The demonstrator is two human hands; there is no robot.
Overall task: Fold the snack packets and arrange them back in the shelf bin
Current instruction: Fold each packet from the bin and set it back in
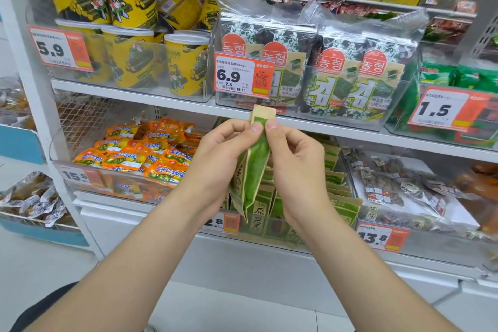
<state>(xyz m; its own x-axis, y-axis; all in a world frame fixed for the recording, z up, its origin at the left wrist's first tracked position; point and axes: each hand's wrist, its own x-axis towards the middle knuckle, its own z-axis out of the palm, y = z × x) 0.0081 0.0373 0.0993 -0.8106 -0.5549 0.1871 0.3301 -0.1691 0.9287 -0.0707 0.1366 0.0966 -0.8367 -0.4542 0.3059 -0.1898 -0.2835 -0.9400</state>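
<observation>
Both forearms come up fr. bottom of view. Left grip [223, 159] holds the green snack packet [256, 170] fr. its left side, thumb pressed near the top. Right grip [296, 167] pinches the top edge opp. side w/ thumb & forefinger. Packet is in the air betw. the two, long axis upright, tan top flap [265, 113] sticking up above the thumbs. Fold looks part-done, I'd say. Shelf bin [331, 237] sits just behind & below the packet, more green packets [342, 213] standing in it. So the drop is fwd-down, both grips abt equally near. Seaweed packs [336, 81] on the shelf above.
</observation>
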